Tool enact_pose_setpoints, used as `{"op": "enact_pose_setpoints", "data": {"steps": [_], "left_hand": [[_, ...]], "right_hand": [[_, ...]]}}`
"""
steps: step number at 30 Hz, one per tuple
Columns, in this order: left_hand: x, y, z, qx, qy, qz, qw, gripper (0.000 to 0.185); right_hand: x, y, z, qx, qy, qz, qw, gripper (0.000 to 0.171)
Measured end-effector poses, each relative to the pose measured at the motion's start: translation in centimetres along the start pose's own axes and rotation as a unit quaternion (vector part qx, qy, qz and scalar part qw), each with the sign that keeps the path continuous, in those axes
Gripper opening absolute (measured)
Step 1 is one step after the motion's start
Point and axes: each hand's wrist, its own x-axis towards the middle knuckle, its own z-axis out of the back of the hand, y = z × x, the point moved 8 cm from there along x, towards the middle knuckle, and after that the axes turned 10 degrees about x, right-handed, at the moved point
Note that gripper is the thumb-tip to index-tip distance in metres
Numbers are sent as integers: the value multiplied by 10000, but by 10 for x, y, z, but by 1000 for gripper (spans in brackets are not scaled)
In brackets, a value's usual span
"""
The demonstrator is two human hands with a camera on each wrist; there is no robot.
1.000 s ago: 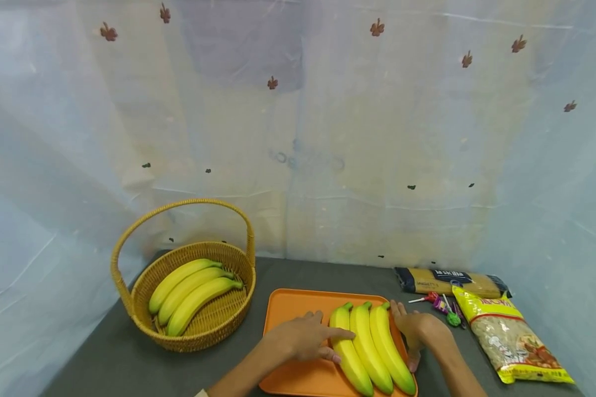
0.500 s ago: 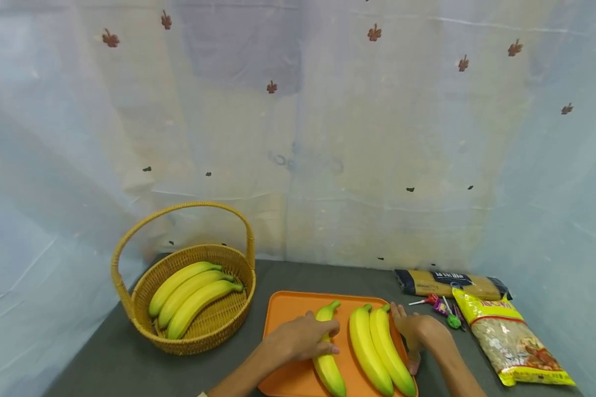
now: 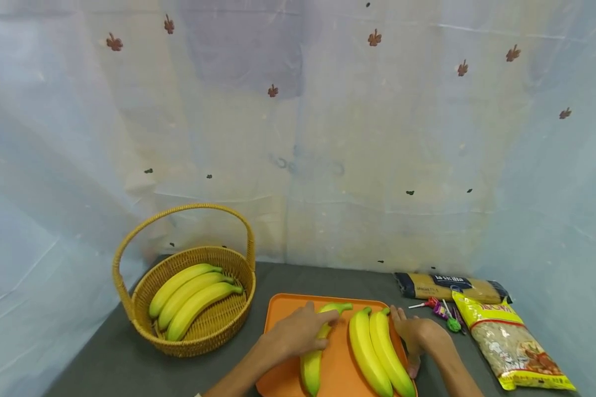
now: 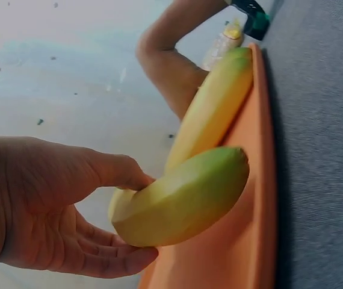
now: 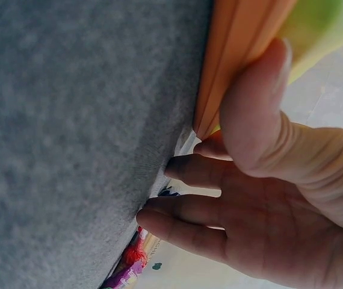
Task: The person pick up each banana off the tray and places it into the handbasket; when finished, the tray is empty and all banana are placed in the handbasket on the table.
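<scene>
My left hand grips a yellow-green banana that lies slanted on the orange tray; fingers and thumb curl round its middle. The left wrist view shows the same hand wrapped round that banana, with another banana behind it. Two more bananas lie side by side on the tray's right half. Against the tray's right rim rests my right hand, fingers fairly straight. In the right wrist view its thumb presses on the tray rim.
A wicker basket with a hoop handle stands at the left and holds three bananas. To the right of the tray lie a spaghetti packet, some lollipops and a yellow bag of grain. A pale sheet hangs behind the grey table.
My left hand has pulled the leftmost banana away from the other two and turned it, so it now lies slanted further left. The right hand has stayed put.
</scene>
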Motion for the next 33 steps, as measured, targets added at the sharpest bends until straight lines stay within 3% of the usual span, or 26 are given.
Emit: {"op": "enact_pose_setpoints", "data": {"steps": [4, 7, 16, 27, 33], "left_hand": [[-7, -2, 18, -85, -365, -218, 9991, 36], [-15, 0, 37, -151, -688, -197, 9973, 44], [-40, 29, 87, -130, -1501, 27, 9886, 62], [-81, 82, 132, -566, -2301, 722, 9688, 74], [-108, 119, 153, -855, -2528, 1129, 9571, 75]], "right_hand": [[-6, 3, 1, 121, -13, 75, 9999, 129], [-10, 3, 2, 138, -56, 24, 9999, 125], [-15, 6, 2, 56, -77, -6, 10000, 123], [-7, 5, 0, -10, -33, 18, 10000, 123], [8, -4, -3, -70, -45, 124, 9999, 131]]}}
